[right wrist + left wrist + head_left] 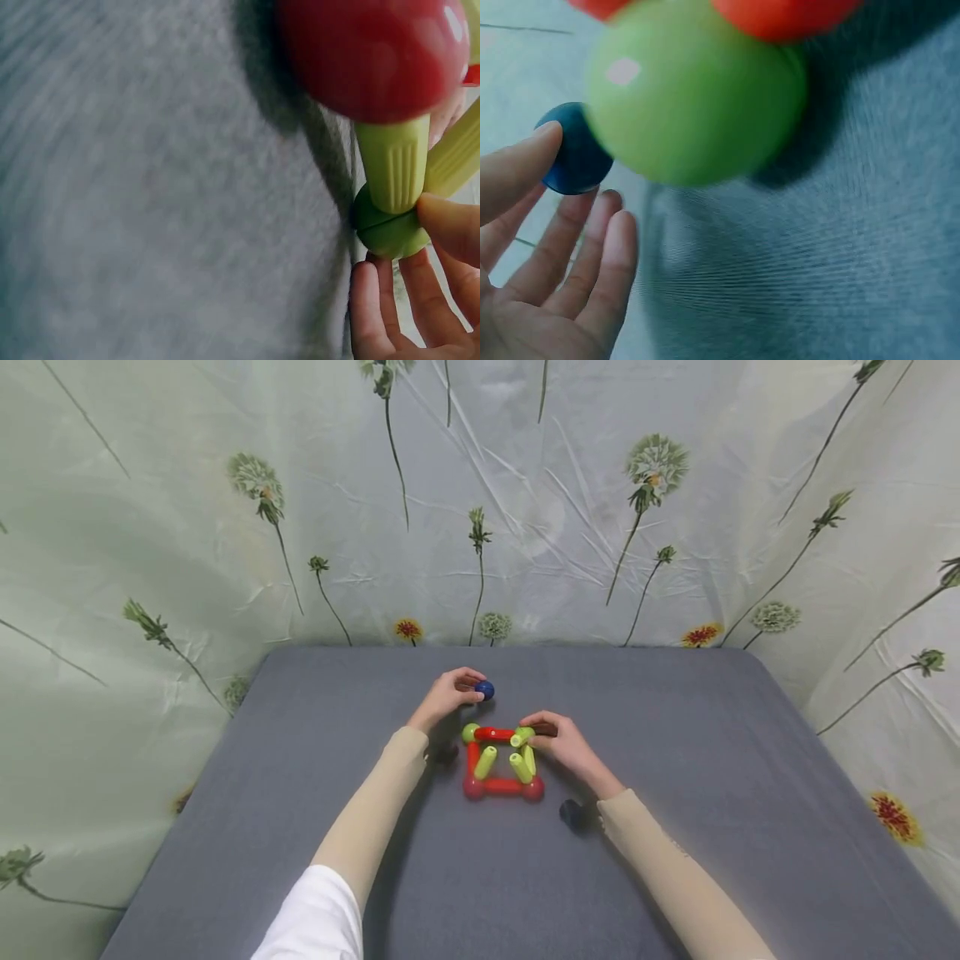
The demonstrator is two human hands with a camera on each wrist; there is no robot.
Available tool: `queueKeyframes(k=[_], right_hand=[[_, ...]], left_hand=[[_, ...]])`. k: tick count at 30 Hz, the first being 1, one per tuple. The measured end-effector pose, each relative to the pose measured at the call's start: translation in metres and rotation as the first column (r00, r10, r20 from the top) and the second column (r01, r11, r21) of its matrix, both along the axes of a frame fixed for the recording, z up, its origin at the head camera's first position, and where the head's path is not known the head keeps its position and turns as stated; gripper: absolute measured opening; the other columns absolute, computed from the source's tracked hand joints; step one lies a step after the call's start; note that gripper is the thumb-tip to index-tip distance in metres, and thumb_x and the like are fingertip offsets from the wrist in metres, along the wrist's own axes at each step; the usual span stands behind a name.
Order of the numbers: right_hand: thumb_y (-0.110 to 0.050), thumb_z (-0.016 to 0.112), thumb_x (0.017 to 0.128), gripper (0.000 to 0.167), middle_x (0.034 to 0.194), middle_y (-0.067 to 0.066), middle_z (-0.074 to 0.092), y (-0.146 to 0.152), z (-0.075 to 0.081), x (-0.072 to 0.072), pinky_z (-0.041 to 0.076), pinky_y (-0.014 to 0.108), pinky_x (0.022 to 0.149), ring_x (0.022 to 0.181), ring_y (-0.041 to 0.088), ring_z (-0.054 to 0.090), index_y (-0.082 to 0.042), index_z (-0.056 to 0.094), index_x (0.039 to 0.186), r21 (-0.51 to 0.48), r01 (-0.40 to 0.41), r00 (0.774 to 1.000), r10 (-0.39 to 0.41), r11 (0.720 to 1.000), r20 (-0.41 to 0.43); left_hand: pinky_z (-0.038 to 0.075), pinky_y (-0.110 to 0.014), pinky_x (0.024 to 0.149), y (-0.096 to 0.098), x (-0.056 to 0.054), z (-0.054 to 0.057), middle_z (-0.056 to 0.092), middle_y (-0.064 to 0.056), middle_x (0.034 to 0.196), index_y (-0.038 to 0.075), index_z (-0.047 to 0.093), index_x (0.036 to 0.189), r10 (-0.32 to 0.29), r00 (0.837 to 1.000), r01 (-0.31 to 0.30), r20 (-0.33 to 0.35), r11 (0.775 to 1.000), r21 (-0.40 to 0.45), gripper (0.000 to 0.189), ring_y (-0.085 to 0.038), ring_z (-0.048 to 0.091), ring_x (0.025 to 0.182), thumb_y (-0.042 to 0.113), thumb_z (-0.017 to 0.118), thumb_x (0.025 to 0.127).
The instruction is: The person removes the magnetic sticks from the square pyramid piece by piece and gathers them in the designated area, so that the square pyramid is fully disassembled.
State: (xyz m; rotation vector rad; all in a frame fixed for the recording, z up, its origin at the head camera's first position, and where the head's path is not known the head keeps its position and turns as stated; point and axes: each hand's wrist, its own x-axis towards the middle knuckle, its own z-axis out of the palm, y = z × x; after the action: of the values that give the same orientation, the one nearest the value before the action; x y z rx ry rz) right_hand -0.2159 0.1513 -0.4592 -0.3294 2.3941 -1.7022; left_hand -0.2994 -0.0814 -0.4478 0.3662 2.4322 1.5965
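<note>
My left hand point(450, 693) pinches a dark blue ball point(484, 691) between thumb and fingertips, behind the frame of rods and balls. In the left wrist view the blue ball point(574, 150) sits by the thumb tip, past a green ball point(697, 97). The frame has red rods point(502, 787) at the front, left and back, with red balls point(533, 788) at its front corners. Yellow-green rods point(487, 762) rise from these front balls. My right hand point(566, 745) holds the back-right green ball point(394, 232), where another yellow-green rod point(394, 165) joins.
A grey cloth-covered surface point(300, 793) lies under everything. Behind it hangs a pale curtain point(555, 510) printed with flowers. A dark blurred shape point(572, 814) lies near the right wrist and another point(446, 753) near the left wrist; I cannot tell their kind.
</note>
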Motion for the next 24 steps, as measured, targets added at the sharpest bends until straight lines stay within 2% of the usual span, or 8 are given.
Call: queueKeyframes(k=[2, 7, 14, 16, 18, 21, 24], right_hand=[[0.003, 0.061, 0.090, 0.026, 0.114, 0.018, 0.062, 0.002, -0.001, 0.000, 0.048, 0.034, 0.085, 0.104, 0.029, 0.059, 0.006, 0.062, 0.116, -0.007, 0.002, 1.000, -0.002, 1.000, 0.016], [-0.001, 0.063, 0.090, 0.028, 0.116, 0.018, 0.062, 0.004, -0.002, -0.001, 0.046, 0.034, 0.087, 0.107, 0.028, 0.058, 0.005, 0.061, 0.118, -0.009, -0.009, 0.999, 0.009, 1.000, 0.036], [-0.003, 0.061, 0.092, 0.029, 0.119, 0.018, 0.060, 0.005, -0.005, -0.001, 0.044, 0.039, 0.092, 0.109, 0.028, 0.056, 0.004, 0.059, 0.120, -0.036, -0.018, 0.997, 0.021, 0.999, 0.071], [-0.003, 0.061, 0.093, 0.030, 0.120, 0.018, 0.059, 0.005, -0.004, 0.000, 0.044, 0.039, 0.092, 0.109, 0.028, 0.056, 0.005, 0.058, 0.121, -0.043, -0.023, 0.997, 0.026, 0.999, 0.074], [-0.002, 0.060, 0.093, 0.031, 0.120, 0.020, 0.058, 0.004, 0.003, 0.004, 0.044, 0.041, 0.093, 0.109, 0.030, 0.056, 0.007, 0.057, 0.122, -0.048, -0.029, 0.996, 0.033, 0.998, 0.081], [0.000, 0.059, 0.093, 0.031, 0.121, 0.023, 0.057, 0.002, 0.015, 0.010, 0.044, 0.041, 0.093, 0.109, 0.030, 0.056, 0.009, 0.055, 0.122, -0.046, -0.034, 0.995, 0.038, 0.998, 0.093], [0.001, 0.058, 0.093, 0.031, 0.122, 0.024, 0.056, 0.003, 0.024, 0.015, 0.045, 0.040, 0.092, 0.109, 0.030, 0.055, 0.010, 0.054, 0.123, -0.041, -0.037, 0.994, 0.041, 0.998, 0.098]], left_hand=[[0.047, -0.040, 0.091, 0.001, -0.005, -0.004, 0.061, -0.015, 0.119, 0.003, 0.062, 0.118, 0.005, 1.000, -0.004, 0.012, 1.000, -0.021, 0.030, -0.030, 0.057, 0.110, 0.008, 0.068, 0.089], [0.046, -0.040, 0.093, 0.007, -0.014, -0.010, 0.062, -0.014, 0.119, 0.003, 0.063, 0.117, 0.022, 1.000, -0.023, -0.015, 0.999, -0.046, 0.029, -0.028, 0.057, 0.111, 0.007, 0.068, 0.089], [0.045, -0.039, 0.093, 0.013, -0.015, -0.015, 0.063, -0.012, 0.119, 0.007, 0.063, 0.117, 0.023, 0.998, -0.028, -0.058, 0.996, -0.089, 0.028, -0.027, 0.057, 0.110, 0.008, 0.067, 0.089], [0.045, -0.039, 0.093, 0.012, -0.014, -0.017, 0.062, -0.012, 0.121, 0.007, 0.063, 0.119, 0.023, 0.998, -0.027, -0.061, 0.997, -0.079, 0.029, -0.027, 0.057, 0.110, 0.008, 0.067, 0.090], [0.046, -0.040, 0.092, 0.010, -0.012, -0.017, 0.061, -0.013, 0.123, 0.007, 0.061, 0.123, 0.020, 0.998, -0.024, -0.065, 0.998, -0.056, 0.034, -0.028, 0.058, 0.110, 0.008, 0.067, 0.090], [0.048, -0.040, 0.089, 0.005, -0.009, -0.016, 0.058, -0.017, 0.127, 0.006, 0.056, 0.129, 0.021, 0.997, -0.021, -0.075, 1.000, 0.001, 0.042, -0.031, 0.059, 0.108, 0.006, 0.067, 0.089], [0.049, -0.042, 0.087, 0.000, -0.001, -0.014, 0.056, -0.020, 0.127, 0.002, 0.053, 0.131, 0.023, 0.995, -0.015, -0.101, 0.997, 0.078, 0.044, -0.034, 0.060, 0.105, 0.003, 0.065, 0.089]])
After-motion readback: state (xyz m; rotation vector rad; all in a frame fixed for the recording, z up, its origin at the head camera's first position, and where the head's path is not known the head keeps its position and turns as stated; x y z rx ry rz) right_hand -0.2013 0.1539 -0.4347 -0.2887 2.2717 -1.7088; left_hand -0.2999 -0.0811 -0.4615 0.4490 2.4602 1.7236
